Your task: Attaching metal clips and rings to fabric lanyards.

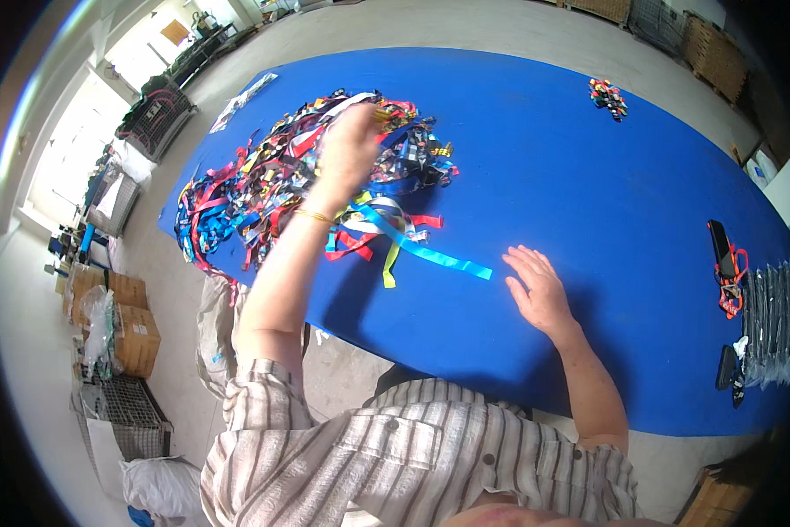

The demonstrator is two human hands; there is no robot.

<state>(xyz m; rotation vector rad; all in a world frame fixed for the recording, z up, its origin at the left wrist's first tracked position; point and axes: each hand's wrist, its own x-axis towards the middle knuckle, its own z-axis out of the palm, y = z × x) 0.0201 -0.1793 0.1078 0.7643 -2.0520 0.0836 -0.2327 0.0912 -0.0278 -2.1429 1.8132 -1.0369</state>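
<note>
A large heap of multicoloured ribbons or straps (276, 167) covers the left part of the blue table. My left hand (349, 151) is over the heap's far right side, with a yellow band around the wrist. Motion blurs its fingers, so I cannot see whether they grip anything. A bright blue strip (443, 257) trails out of the heap toward the right, beside a yellow-green strip (390, 266) and red ends. My right hand (540, 292) is open, fingers stretched out just past the blue strip's tip, holding nothing.
The blue tabletop (500, 158) bears a small colourful bundle (608, 99) at the far right. Along the right edge lie an orange-and-black strap (730, 285), plastic-wrapped packs (774, 325) and a dark phone-like object (726, 367). Cardboard boxes (134, 338) and wire crates (127, 417) stand left on the floor.
</note>
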